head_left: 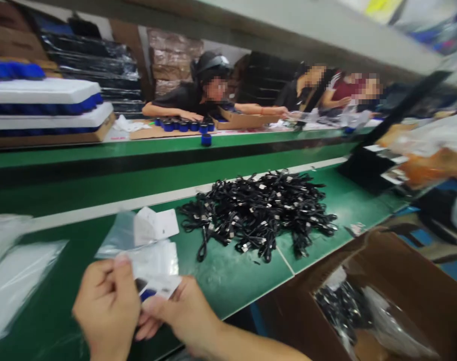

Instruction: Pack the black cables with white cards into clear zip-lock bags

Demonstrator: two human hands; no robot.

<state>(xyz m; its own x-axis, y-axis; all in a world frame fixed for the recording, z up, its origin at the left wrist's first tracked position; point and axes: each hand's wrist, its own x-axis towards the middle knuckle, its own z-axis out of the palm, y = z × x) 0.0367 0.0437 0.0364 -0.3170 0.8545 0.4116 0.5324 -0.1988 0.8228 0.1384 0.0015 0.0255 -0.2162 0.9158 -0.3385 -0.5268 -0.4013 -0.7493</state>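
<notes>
My left hand is closed in a pinch, thumb uppermost; what it grips is hidden by the fingers. Beside it, my right hand holds a white printed card between thumb and fingers. Something dark blue shows under the card, too covered to name. Just beyond my hands lie clear plastic bags and white paper slips on the green bench. To the right of them is a large heap of black USB cables, coiled into small bundles.
At far left lie more plastic bags. An open cardboard box with bagged black items stands at lower right. Across the bench, a co-worker leans over blue round items. White stacked trays stand upper left; a shelf beam hangs overhead.
</notes>
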